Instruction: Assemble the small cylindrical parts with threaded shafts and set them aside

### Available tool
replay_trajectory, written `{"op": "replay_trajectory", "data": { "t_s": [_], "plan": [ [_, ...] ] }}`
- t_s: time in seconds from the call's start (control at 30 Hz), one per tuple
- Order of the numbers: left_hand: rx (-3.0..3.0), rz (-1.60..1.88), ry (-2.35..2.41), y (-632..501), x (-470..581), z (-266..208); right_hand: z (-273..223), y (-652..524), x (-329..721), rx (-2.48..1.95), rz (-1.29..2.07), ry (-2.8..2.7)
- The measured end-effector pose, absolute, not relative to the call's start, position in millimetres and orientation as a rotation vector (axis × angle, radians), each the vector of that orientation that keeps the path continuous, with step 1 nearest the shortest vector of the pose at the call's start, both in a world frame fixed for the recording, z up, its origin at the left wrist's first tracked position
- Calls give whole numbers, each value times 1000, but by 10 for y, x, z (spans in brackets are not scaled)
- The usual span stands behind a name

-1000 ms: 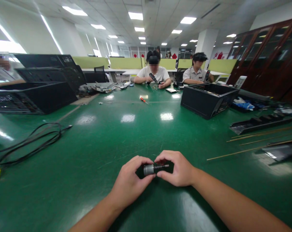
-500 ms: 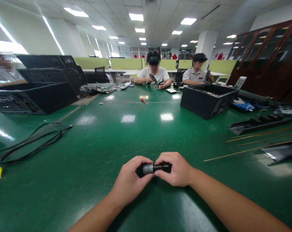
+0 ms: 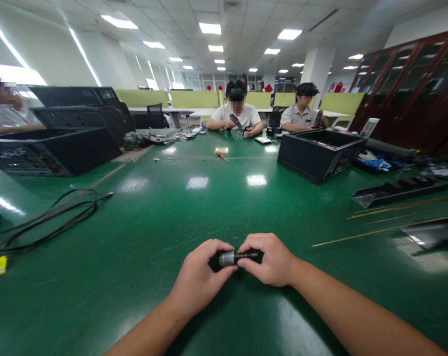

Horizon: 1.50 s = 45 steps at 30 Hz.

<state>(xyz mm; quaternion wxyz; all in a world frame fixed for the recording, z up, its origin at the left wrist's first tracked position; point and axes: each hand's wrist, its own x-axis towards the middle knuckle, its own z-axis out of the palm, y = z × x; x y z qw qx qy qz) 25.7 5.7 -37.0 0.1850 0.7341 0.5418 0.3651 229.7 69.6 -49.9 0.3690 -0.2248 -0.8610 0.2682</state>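
Observation:
Just above the green tabletop [image 3: 149, 198], at the lower middle of the head view, both my hands meet on a small cylindrical metal part with a thin ribbed shaft [image 3: 228, 258]. Its thick grey barrel lies to the left, between the thumb and fingers of my left hand [image 3: 197, 274]. My right hand [image 3: 270, 259] pinches the dark ribbed shaft close to the barrel. The shaft's slim tip points right, inside the curve of my right hand. The part is held about level, and its left end is partly hidden by my left hand.
A black computer case [image 3: 316, 155] stands at the right; another case [image 3: 57, 151] is at the left. Looped black cables [image 3: 75, 212], an orange screwdriver [image 3: 220, 155] and thin brass-coloured rods [image 3: 375, 230] lie on the table. Two people sit opposite, another at far left.
My hands keep the same grip on the metal part, with hardly any movement. At far left, the other person's head and upper body have come further into view.

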Motion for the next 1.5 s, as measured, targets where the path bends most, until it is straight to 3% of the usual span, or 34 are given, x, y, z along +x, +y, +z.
{"op": "replay_trajectory", "data": {
  "t_s": [1.5],
  "plan": [
    [2136,1046,1569,52,247,-349,-500,698,2315,-576,713,-2179]
  ]
}}
